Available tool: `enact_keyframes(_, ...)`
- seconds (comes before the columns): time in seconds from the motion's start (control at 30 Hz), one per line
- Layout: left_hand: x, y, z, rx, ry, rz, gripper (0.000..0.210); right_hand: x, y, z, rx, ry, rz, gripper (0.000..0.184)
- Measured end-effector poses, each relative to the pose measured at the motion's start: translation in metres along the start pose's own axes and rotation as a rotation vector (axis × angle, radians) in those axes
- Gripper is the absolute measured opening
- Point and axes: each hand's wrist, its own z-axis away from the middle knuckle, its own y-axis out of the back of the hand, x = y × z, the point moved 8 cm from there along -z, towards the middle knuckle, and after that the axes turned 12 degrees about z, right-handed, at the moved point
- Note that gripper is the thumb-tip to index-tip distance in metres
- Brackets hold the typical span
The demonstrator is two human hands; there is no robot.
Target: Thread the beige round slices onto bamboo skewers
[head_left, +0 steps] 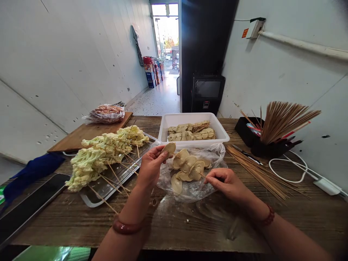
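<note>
Between the thumb and fingers of my left hand (152, 163) is a round, pale tan slice (170, 148), perhaps potato. My right hand (227, 183) pinches the end of a thin wooden skewer (202, 175) that points left toward several overlapping slices (188, 165). Whether the slice in my left hand touches the skewer's far end is hard to make out. Under the slices lies a crumpled clear plastic bag (199, 194). Just behind it stands a white plastic tub (194, 145) holding skewered slices (203, 134).
Skewered cauliflower (94, 159) lies on a metal tray (95, 203) at left. Behind it, a bagged food bundle (104, 114) rests on a wooden board (70, 139). Loose skewers (258, 172), a black holder full of skewers (258, 146) and a white cable (288, 180) are at right.
</note>
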Motion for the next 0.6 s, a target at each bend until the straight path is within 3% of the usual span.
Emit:
enact_keyframes(0.13,0.001,-0.003,0.001,-0.024,-0.013,-0.043,0.031,0.003,0.005,0.001,0.015,-0.042,-0.07,0.03)
enact_keyframes(0.2,-0.001,-0.01,0.003,-0.09,0.001,-0.092,0.031,0.005,0.011,0.002,0.035,-0.061,-0.14,0.031)
enact_keyframes(0.43,-0.053,-0.055,0.043,-0.622,0.313,-0.488,0.02,0.01,0.025,0.001,0.114,-0.105,-0.329,0.031)
enact_keyframes(0.53,-0.064,-0.074,0.063,-0.893,0.168,-0.761,0.014,0.01,0.025,0.0,0.113,-0.104,-0.328,0.032)
enact_keyframes(0.6,-0.065,-0.082,0.07,-1.0,0.007,-0.904,0.014,0.009,0.026,0.0,0.118,-0.105,-0.315,0.032)
